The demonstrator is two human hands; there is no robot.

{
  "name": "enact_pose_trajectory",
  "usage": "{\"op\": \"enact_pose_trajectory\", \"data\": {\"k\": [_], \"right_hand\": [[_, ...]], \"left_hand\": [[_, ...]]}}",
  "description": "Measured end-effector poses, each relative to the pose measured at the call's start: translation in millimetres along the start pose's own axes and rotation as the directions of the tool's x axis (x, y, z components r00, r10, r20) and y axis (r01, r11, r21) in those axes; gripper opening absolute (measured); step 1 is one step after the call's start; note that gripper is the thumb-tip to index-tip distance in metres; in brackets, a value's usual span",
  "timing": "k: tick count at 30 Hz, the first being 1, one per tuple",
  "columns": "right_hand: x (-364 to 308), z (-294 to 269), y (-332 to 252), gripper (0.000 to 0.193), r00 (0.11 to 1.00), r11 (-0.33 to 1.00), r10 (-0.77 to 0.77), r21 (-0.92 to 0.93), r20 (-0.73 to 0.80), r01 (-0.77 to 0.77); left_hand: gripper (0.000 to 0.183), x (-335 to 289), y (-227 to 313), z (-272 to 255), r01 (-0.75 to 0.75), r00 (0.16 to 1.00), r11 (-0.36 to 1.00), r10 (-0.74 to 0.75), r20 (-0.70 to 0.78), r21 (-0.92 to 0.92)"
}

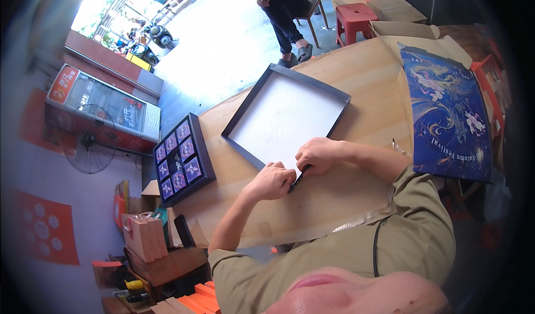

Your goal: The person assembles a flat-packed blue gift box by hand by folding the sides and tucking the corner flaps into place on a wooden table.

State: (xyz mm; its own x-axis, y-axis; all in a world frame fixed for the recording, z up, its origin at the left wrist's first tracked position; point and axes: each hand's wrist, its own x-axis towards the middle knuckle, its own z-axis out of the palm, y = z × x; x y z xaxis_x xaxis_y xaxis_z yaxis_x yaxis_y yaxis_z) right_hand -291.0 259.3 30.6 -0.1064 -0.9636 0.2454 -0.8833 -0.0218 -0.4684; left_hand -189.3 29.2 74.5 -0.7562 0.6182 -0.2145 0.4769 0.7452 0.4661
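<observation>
A shallow square box lid [287, 113], dark blue outside and white inside, lies open side up on the wooden table [356, 124]. At its near corner my left hand [272, 181] is closed, fingers bent and pinching. Close beside it, my right hand [319, 155] is closed on the same corner. Between the two hands a short dark piece [299, 179] sticks out toward me; it looks like part of the lid's wall, but the fingers hide where it joins. Left of the lid stands a dark blue box [207, 157] holding several square purple packets [186, 148] in compartments.
A blue decorated bag or panel [448, 119] lies at the right, by an opened cardboard carton [421, 35]. Beyond the table are a red stool [354, 21] and a seated person [281, 13]. A fan [92, 144] and a glass-door cooler [106, 105] stand left.
</observation>
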Motion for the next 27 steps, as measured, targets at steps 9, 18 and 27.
{"op": "enact_pose_trajectory", "data": {"k": [9,18,27], "right_hand": [[-1,-5,-1,0.013,0.999,1.000,0.027,0.013,0.027,-0.027],[-1,-12,-3,0.014,0.993,0.995,0.067,0.060,0.101,-0.074],[-8,-28,-3,0.013,0.951,0.979,0.203,-0.050,0.234,-0.197]], "left_hand": [[0.006,-6,-7,6,-0.162,0.974,0.986,0.165,-0.156,0.029],[0.010,-37,-9,32,-0.277,0.873,0.945,0.323,-0.365,0.175],[0.014,13,14,59,-0.285,0.849,0.927,0.363,-0.385,0.245]]}}
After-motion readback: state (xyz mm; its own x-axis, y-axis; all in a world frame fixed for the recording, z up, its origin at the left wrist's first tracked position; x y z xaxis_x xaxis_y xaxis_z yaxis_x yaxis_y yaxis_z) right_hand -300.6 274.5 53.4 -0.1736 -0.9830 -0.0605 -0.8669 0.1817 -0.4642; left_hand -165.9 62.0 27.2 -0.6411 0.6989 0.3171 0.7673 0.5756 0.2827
